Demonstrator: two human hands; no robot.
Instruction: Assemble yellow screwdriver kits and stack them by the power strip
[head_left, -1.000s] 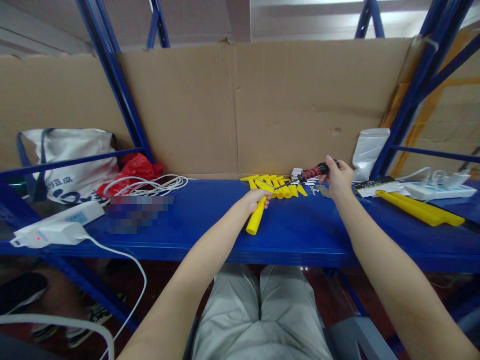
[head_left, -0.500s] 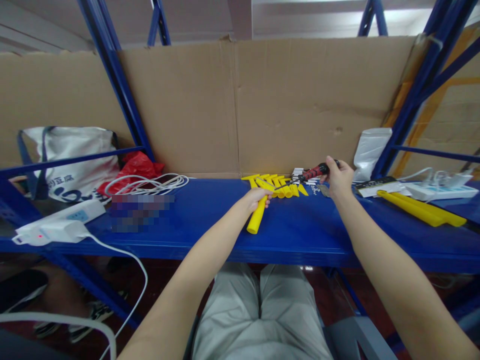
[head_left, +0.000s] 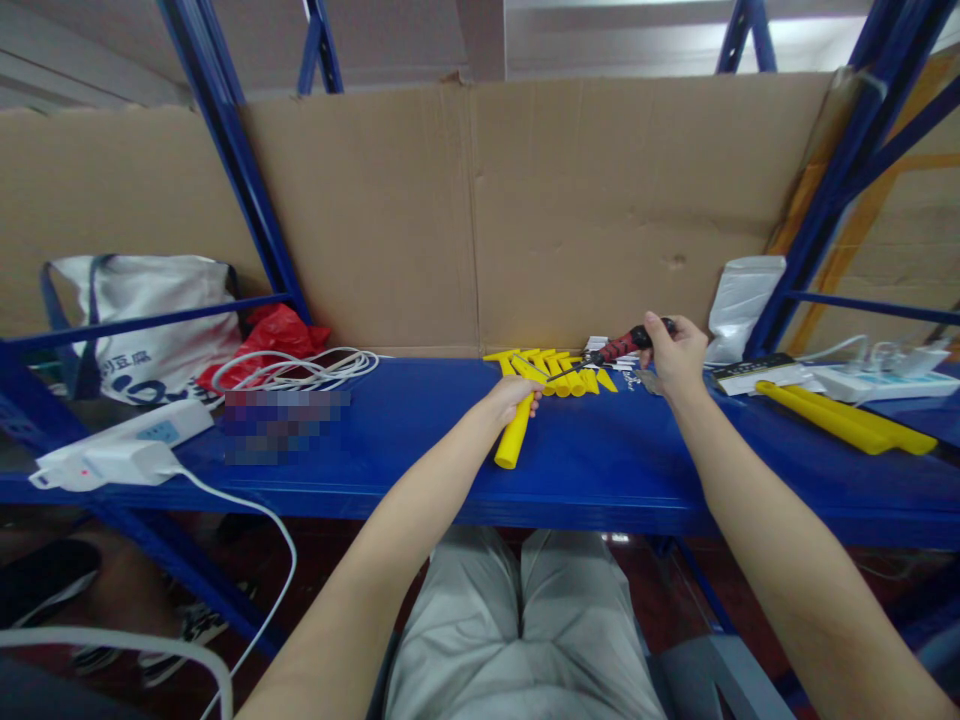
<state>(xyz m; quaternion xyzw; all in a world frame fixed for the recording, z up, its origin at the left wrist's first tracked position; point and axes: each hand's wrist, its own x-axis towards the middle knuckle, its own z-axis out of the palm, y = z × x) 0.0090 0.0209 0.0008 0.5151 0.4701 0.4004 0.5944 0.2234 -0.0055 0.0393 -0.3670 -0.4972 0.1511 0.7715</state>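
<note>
My left hand (head_left: 512,397) is closed round a yellow plastic handle piece (head_left: 514,438) that lies on the blue shelf (head_left: 420,440). My right hand (head_left: 677,357) grips a red-and-black screwdriver (head_left: 621,347), whose thin metal tip points left toward the top of the held piece. A pile of several more yellow pieces (head_left: 559,368) lies just behind, between the two hands, against the cardboard backing (head_left: 600,200).
At the left are a white power strip (head_left: 112,448) with its cable, coiled white cords (head_left: 300,368), a red bag (head_left: 270,335) and a white tote bag (head_left: 142,320). To the right lie long yellow bars (head_left: 840,420), a white pouch (head_left: 742,295) and another power strip (head_left: 877,378).
The right hand has lifted slightly with the screwdriver. The left hand and its yellow piece stay where they were.
</note>
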